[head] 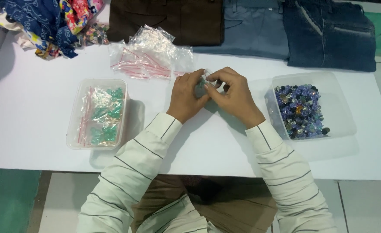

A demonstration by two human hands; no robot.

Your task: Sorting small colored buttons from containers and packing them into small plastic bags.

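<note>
My left hand (187, 97) and my right hand (233, 94) meet over the middle of the white table (35, 116). Together they pinch a small clear zip bag (205, 77) between the fingertips; most of the bag is hidden by the fingers. To the right stands a clear plastic tub (337, 108) holding several blue, purple and dark beads (300, 111). On the left, a second clear tub (74, 129) holds several filled small bags with green beads (106, 114). Behind my hands lies a pile of empty clear zip bags (149, 56) with red strips.
Folded trousers lie along the far edge: brown (169, 19), grey-blue (253, 30) and dark denim (328, 36). Patterned blue and floral cloth (43, 21) is heaped at the far left corner. The table's near edge runs just above my lap.
</note>
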